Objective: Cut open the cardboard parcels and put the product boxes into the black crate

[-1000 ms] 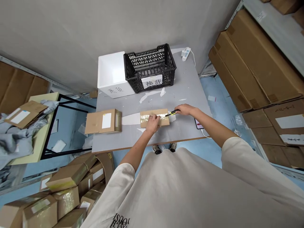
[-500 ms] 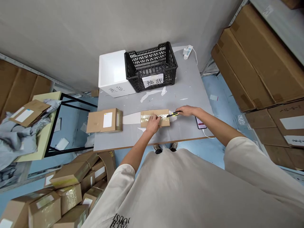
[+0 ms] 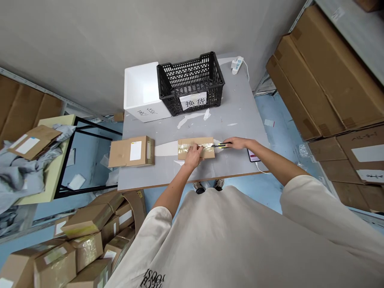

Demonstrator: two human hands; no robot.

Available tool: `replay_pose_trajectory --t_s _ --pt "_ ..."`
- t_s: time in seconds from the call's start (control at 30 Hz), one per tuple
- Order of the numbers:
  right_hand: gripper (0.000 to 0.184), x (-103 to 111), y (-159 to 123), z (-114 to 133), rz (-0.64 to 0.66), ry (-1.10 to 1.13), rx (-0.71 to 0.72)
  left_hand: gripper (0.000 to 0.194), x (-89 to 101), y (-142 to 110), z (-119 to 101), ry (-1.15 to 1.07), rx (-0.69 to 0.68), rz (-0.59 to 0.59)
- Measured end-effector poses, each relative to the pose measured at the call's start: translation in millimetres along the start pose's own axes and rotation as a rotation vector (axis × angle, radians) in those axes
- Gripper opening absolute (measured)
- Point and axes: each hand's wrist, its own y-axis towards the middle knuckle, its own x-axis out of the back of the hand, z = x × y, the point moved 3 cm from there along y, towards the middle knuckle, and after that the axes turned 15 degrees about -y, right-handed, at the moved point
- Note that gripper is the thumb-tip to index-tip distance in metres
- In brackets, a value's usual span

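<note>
A small cardboard box (image 3: 182,153) with shiny clear tape on top lies near the front of the table. My left hand (image 3: 193,155) presses down on its top, fingers apart and resting on the tape. In my right hand (image 3: 237,143) is a black-and-yellow utility knife (image 3: 221,145). Its tip reaches the box's right end, at the tape; whether the blade is in the tape is too small to tell. To the left lies another cardboard box (image 3: 123,153) with a white label and a flap extending left.
Behind stand a white foam bin (image 3: 153,112) and a black plastic crate (image 3: 192,90). A phone (image 3: 253,155) with a cable lies by my right forearm, a power strip (image 3: 237,65) at the back right. Cartons (image 3: 87,220) are piled on the floor at left; large cartons (image 3: 327,72) stand right.
My right hand has moved slightly right with the utility knife, which now lies more level, its tip nearer the box's right edge. My left hand stays on the box.
</note>
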Motion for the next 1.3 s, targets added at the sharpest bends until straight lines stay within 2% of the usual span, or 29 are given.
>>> replay_pose_trajectory --t_s 0.1,0.2,0.4,0.63,0.8,0.97,1.07,1.17,1.3 --pt "0.046 -24.5 -13.2 3.7 0.026 0.228 -0.050 0.060 1.4 0.3 -0.4 -0.006 0.005 0.007" --pt "0.050 -38.6 -21.7 10.4 0.006 0.344 -0.070 0.060 1.6 0.3 -0.5 -0.026 0.011 0.019" --pt "0.051 -41.8 -16.9 16.0 -0.056 0.327 -0.091 0.061 1.9 0.7 -0.7 -0.028 0.026 0.032" --pt "0.050 -42.2 -29.5 18.6 -0.013 0.374 -0.083 0.059 2.3 0.1 0.9 -0.016 0.005 0.023" --pt "0.045 -53.3 -38.2 13.8 0.041 0.387 -0.081 0.059 3.6 1.3 3.4 -0.013 0.000 0.009" --pt "0.043 -57.5 -47.3 1.5 -0.189 0.533 -0.174 0.056 14.6 4.6 4.0 -0.099 -0.030 -0.016" --pt "0.044 -53.7 -51.7 11.3 -0.226 0.564 -0.189 0.045 23.0 10.6 7.3 -0.104 0.010 -0.105" --pt "0.045 -47.0 -55.4 30.0 -0.279 0.416 -0.185 0.038 24.7 19.0 9.8 -0.052 -0.023 -0.147" --pt "0.046 -44.1 -58.8 46.8 -0.412 0.113 -0.116 0.046 18.5 28.1 12.6 -0.024 -0.062 -0.115"
